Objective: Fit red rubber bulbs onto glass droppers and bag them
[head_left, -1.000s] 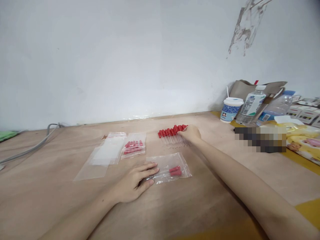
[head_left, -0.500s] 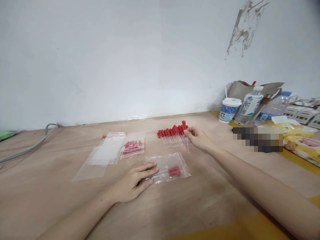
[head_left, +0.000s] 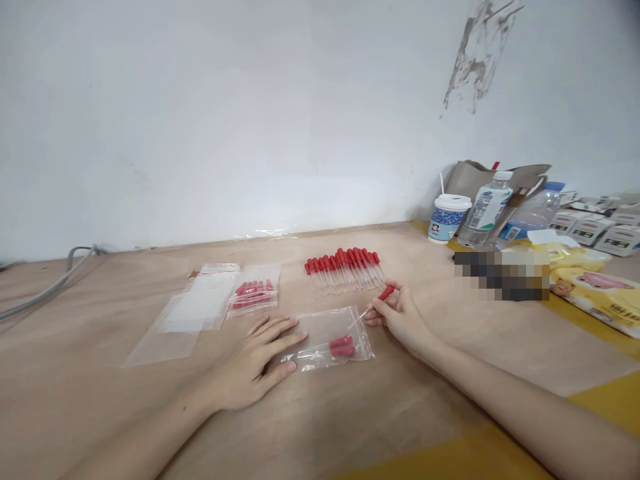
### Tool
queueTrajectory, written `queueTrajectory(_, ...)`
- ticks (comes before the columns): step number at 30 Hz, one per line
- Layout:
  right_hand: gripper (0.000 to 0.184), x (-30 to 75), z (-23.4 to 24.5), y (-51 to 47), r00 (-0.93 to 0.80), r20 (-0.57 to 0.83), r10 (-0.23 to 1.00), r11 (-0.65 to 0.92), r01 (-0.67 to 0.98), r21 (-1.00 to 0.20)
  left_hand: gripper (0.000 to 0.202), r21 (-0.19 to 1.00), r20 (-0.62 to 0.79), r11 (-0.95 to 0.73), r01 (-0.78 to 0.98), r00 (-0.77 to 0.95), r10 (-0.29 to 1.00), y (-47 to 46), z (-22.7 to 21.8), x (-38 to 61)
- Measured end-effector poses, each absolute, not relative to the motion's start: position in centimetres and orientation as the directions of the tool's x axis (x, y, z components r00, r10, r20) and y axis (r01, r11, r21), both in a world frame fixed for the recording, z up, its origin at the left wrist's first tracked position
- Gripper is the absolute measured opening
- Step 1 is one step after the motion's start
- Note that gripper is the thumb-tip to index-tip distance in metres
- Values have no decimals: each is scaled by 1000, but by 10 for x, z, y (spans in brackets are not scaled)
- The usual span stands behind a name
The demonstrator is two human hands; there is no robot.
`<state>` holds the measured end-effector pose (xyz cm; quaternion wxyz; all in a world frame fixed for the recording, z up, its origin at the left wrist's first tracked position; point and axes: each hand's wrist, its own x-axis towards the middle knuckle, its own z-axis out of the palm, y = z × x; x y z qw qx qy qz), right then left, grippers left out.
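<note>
My right hand (head_left: 397,317) pinches one glass dropper with a red bulb (head_left: 385,292), its clear tip pointing at the mouth of a small clear zip bag (head_left: 333,337). That bag lies on the wooden table (head_left: 320,413) and holds a few red-bulbed droppers. My left hand (head_left: 255,363) lies flat with fingers spread on the bag's left end. Behind, a row of several loose red-bulbed droppers (head_left: 345,267) lies on the table.
A filled zip bag (head_left: 254,295) and a stack of flat clear bags (head_left: 195,310) lie to the left. A paper cup (head_left: 449,217), plastic bottles (head_left: 483,208), a brown bag, boxes and yellow packets (head_left: 600,293) crowd the right. A grey cable (head_left: 45,287) runs at far left.
My right hand has lifted one dropper from the row and brought it back toward me, to the open zip bag. My left hand stayed on the bag.
</note>
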<state>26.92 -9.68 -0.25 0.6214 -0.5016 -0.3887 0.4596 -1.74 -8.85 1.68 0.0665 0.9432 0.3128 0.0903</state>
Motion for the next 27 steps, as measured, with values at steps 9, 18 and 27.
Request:
queueTrajectory(9,38,267,3,-111,199,-31,979,21,-254,-967,48,177,148,-784,595,771,619,-88,16,-16)
queueTrajectory(18,18,286,-4,-100,40,10,999,5,130,-991,49,171,131,-775,608,766,629,-89,16,-16)
queueTrajectory(27,16,294,-7,-92,-234,321,918,396,591,-703,49,174,126,-770,614,761,636,-89,17,-15)
